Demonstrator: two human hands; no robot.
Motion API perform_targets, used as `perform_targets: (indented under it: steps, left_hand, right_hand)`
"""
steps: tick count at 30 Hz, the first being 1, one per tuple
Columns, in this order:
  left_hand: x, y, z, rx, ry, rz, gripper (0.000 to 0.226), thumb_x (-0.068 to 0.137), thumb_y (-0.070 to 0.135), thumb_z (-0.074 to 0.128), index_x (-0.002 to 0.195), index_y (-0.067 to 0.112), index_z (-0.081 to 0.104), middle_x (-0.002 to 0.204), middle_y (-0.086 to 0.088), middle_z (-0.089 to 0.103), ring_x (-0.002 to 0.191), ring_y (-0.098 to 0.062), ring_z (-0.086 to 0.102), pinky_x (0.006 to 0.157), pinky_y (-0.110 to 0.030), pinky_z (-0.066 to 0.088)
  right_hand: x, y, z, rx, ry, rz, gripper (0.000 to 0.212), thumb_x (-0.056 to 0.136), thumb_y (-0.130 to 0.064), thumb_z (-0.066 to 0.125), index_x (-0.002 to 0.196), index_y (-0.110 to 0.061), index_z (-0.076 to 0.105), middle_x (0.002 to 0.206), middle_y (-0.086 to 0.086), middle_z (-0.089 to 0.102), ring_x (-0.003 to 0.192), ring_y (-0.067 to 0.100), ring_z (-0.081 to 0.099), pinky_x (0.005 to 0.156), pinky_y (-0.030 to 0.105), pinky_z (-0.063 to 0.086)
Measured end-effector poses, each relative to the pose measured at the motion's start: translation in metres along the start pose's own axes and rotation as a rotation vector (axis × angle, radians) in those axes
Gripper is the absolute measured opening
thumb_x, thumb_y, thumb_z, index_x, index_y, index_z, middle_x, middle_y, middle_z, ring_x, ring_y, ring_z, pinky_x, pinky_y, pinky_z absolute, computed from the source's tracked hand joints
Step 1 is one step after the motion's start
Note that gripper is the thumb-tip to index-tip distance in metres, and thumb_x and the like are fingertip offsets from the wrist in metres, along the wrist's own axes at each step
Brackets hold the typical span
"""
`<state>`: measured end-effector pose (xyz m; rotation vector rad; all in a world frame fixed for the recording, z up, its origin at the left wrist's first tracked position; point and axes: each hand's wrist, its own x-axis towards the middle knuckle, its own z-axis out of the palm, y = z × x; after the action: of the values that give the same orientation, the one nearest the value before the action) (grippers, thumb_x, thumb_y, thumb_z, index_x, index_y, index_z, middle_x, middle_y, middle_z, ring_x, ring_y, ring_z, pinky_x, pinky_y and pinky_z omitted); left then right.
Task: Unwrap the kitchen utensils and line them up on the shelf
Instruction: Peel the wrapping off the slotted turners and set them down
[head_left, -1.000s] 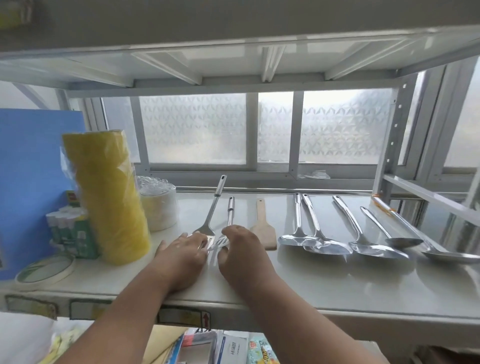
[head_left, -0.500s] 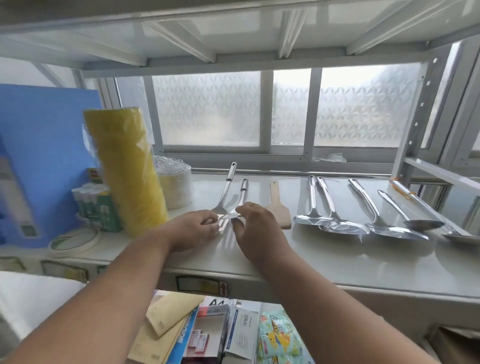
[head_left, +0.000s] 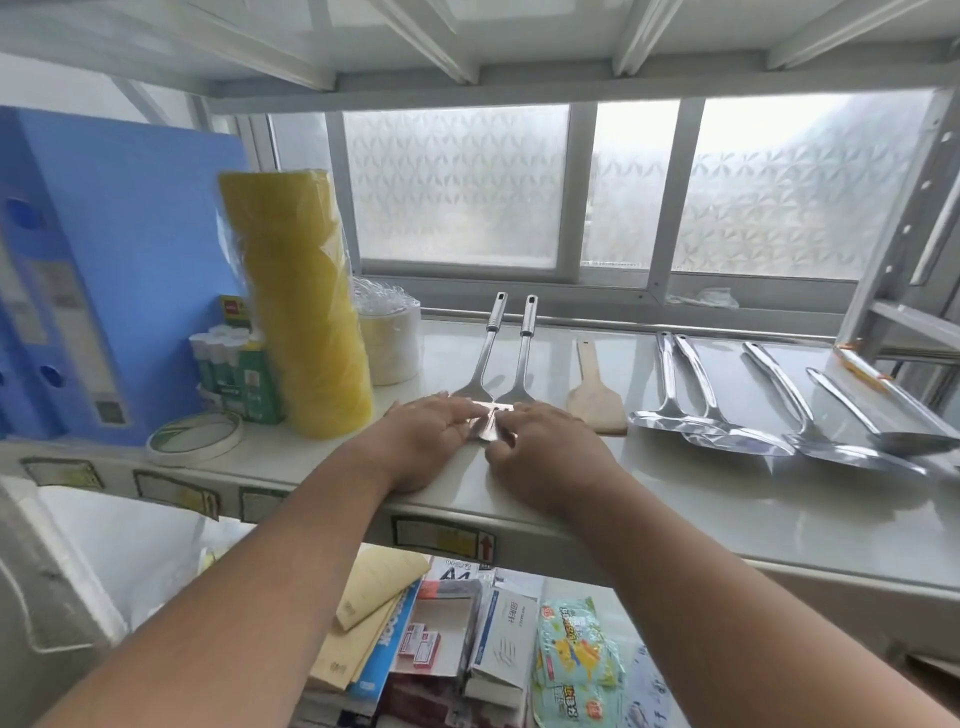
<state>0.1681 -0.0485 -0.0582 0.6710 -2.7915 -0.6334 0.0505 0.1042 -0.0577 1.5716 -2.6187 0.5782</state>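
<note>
**2 steel turners squared up side by side on shelf**

2 steel turners are laid parallel on the white shelf (head_left: 675, 499), handles toward the window: left turner (head_left: 485, 353), right turner (head_left: 522, 353). Their blades are touching or nearly so, and are mostly hidden under the hands. The left hand (head_left: 431, 441) is laid on the left turner's blade, fingers fairly straight and flat, nothing gripped. The right hand (head_left: 540, 447) is placed at the right turner's blade with fingers bent; whether the blade is pinched cannot be told.

Just right of the hands a wooden spatula (head_left: 595, 400) is lying flat, apart from the turners. Further right 5 steel utensils (head_left: 727, 415) are lined up, handles to the back, the first 2 overlapping.

On the left a yellow wrapped roll (head_left: 301, 301) is standing upright, with a stack of clear-wrapped white plates (head_left: 389, 343) behind it, a blue file box (head_left: 104, 249), glue sticks (head_left: 228, 358) and a tape ring (head_left: 195, 439) near the shelf edge.
</note>
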Motion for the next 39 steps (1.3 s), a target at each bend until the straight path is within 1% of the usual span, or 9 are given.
perform_targets:
  steps: [3,6,9,15,19,24,29,33,39]
  left_hand:
    - [0.0,-0.001,0.0,-0.017,0.027,0.023,0.041,0.102,0.051,0.041,0.141,0.061,0.054,0.151,0.016,0.057,0.145,-0.013,0.043,0.126,-0.052,0.021]
    - [0.005,-0.007,0.003,0.05,0.014,0.042,0.065,0.088,0.076,0.027,0.148,0.06,0.044,0.16,0.02,0.046,0.152,-0.011,0.034,0.126,-0.058,0.019]
    - [0.01,-0.012,0.006,0.069,0.03,0.065,0.072,0.085,0.077,0.024,0.152,0.057,0.042,0.166,0.021,0.037,0.156,-0.012,0.026,0.127,-0.058,0.017]
    - [-0.001,-0.011,-0.003,-0.015,0.046,0.046,0.084,0.079,0.08,0.033,0.157,0.049,0.041,0.173,0.004,0.024,0.16,-0.019,0.014,0.13,-0.047,0.011]
    - [-0.007,-0.013,-0.008,-0.061,0.102,0.067,0.087,0.078,0.083,0.041,0.159,0.051,0.033,0.175,0.003,0.02,0.161,-0.019,0.014,0.129,-0.05,0.014]
    - [-0.008,0.018,-0.014,0.027,0.097,0.128,0.07,0.078,0.085,0.034,0.146,0.067,0.03,0.174,0.005,0.021,0.16,-0.02,0.016,0.128,-0.051,0.016]
    - [0.024,0.1,0.017,0.115,0.11,0.326,0.09,0.079,0.085,0.035,0.159,0.044,0.04,0.17,0.006,0.034,0.159,-0.017,0.023,0.13,-0.047,0.017]
    - [0.05,0.167,0.049,0.275,0.002,0.421,0.088,0.085,0.083,0.045,0.163,0.044,0.031,0.171,0.006,0.032,0.159,-0.017,0.024,0.129,-0.043,0.019]
    - [0.095,0.161,0.072,0.285,-0.146,0.296,0.101,0.066,0.104,0.042,0.155,0.058,0.032,0.16,0.018,0.044,0.15,-0.019,0.039,0.12,-0.055,0.033]
  right_hand:
    - [-0.001,0.0,0.0,0.019,0.019,0.009,0.027,0.085,-0.048,0.045,0.095,-0.028,0.06,0.109,-0.003,0.064,0.113,0.023,0.057,0.098,0.041,0.044]
    - [-0.002,-0.001,-0.002,0.059,0.061,-0.008,0.046,0.086,-0.046,0.048,0.123,-0.025,0.063,0.126,0.001,0.064,0.122,0.025,0.055,0.106,0.04,0.042]
    - [-0.005,-0.003,-0.005,0.09,0.082,0.003,0.052,0.088,-0.042,0.054,0.135,-0.02,0.058,0.136,0.006,0.061,0.128,0.026,0.052,0.112,0.04,0.038]
    - [-0.019,-0.01,-0.017,0.165,0.15,-0.028,0.056,0.088,-0.032,0.062,0.141,-0.016,0.055,0.142,0.007,0.057,0.134,0.026,0.047,0.117,0.038,0.032]
    - [-0.044,0.005,-0.034,0.289,0.209,-0.034,0.058,0.09,-0.024,0.061,0.147,-0.016,0.05,0.151,0.005,0.05,0.143,0.022,0.037,0.122,0.034,0.022]
    - [-0.089,0.09,-0.076,0.248,0.428,0.03,0.053,0.085,-0.019,0.063,0.137,-0.013,0.061,0.146,0.007,0.056,0.143,0.021,0.041,0.123,0.032,0.025]
    - [-0.127,0.179,-0.135,0.117,0.63,0.247,0.051,0.081,-0.03,0.058,0.129,-0.016,0.067,0.135,0.005,0.065,0.131,0.022,0.054,0.115,0.04,0.038]
    - [-0.147,0.212,-0.161,0.042,0.582,0.354,0.058,0.082,-0.039,0.057,0.136,-0.019,0.062,0.138,0.003,0.063,0.131,0.022,0.053,0.114,0.038,0.038]
    - [-0.146,0.206,-0.137,-0.113,0.225,0.139,0.064,0.092,-0.051,0.061,0.152,-0.033,0.045,0.158,-0.003,0.043,0.147,0.014,0.035,0.123,0.036,0.026]
